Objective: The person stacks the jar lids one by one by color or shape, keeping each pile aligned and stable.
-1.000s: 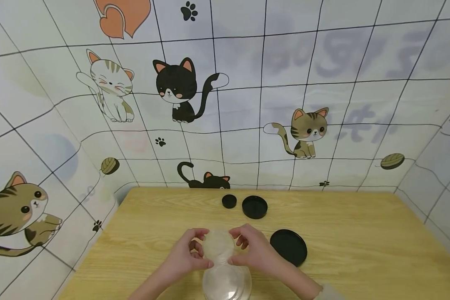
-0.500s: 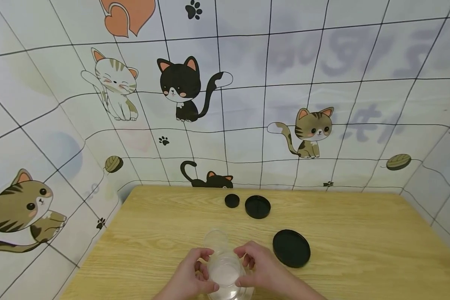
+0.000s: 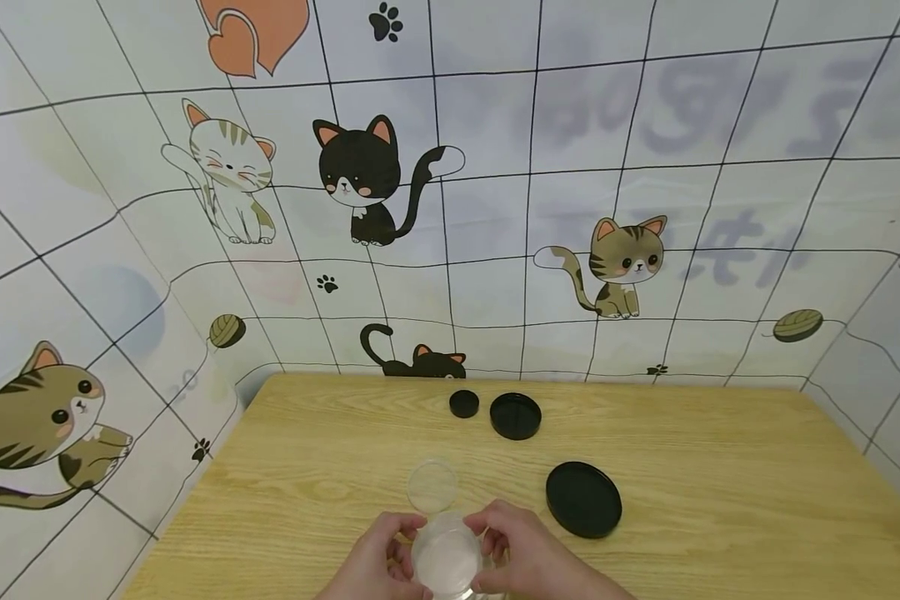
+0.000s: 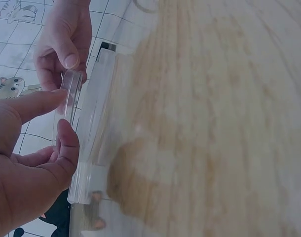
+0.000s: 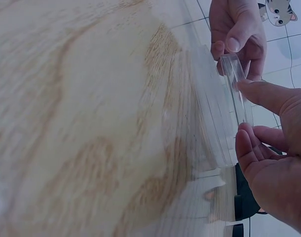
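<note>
In the head view a clear, shallow round dish [image 3: 447, 557] is pinched at its edges between my left hand [image 3: 382, 560] and my right hand [image 3: 523, 554]. Thumbs sit on the near side of its rim, fingers on the far side. Both wrist views show the dish edge-on, close over a larger clear round dish [image 4: 94, 111] that lies on the table. From the head view that larger dish is mostly hidden under the held dish and hands. Just beyond the held dish lies a smaller clear disc-like dish [image 3: 432, 486].
On the wood-grain table [image 3: 307, 467], a large black round lid [image 3: 583, 499] lies to the right of my hands. Farther back are a medium black lid [image 3: 515, 416] and a small black lid [image 3: 464, 404]. A cat-print wall covering [image 3: 487, 208] rises behind the table.
Both hands have drawn the held dish toward me, from over the small clear dish to over the larger one. The small clear dish now shows uncovered on the table.
</note>
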A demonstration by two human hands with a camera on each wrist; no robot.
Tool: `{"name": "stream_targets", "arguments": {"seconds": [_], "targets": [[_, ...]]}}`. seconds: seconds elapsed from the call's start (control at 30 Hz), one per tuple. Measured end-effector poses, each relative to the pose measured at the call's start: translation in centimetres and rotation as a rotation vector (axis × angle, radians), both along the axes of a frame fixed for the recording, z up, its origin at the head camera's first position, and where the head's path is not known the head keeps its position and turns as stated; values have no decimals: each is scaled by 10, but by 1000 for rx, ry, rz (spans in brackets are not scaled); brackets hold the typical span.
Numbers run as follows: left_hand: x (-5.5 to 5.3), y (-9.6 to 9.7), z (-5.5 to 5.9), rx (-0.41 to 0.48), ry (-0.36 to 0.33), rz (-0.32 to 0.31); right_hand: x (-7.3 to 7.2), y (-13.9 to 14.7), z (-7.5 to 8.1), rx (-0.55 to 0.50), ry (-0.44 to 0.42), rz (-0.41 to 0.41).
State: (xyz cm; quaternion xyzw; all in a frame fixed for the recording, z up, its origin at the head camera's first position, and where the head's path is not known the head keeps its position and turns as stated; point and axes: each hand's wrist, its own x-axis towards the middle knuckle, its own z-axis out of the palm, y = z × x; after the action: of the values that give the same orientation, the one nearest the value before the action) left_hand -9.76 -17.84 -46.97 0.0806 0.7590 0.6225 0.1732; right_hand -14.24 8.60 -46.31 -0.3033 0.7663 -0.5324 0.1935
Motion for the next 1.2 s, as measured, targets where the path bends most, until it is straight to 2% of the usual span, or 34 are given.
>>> {"name": "stream_targets", "arguments": {"seconds": [0.33, 0.6, 1.2], "targets": [[0, 0, -3, -47, 115, -21, 2, -2, -4, 12, 39, -7], [-1, 0, -5, -71, 131, -42, 3, -3, -4, 28, 36, -7], [-4, -1, -8, -79, 144, -48, 2, -3, -5, 58, 41, 8]]}}
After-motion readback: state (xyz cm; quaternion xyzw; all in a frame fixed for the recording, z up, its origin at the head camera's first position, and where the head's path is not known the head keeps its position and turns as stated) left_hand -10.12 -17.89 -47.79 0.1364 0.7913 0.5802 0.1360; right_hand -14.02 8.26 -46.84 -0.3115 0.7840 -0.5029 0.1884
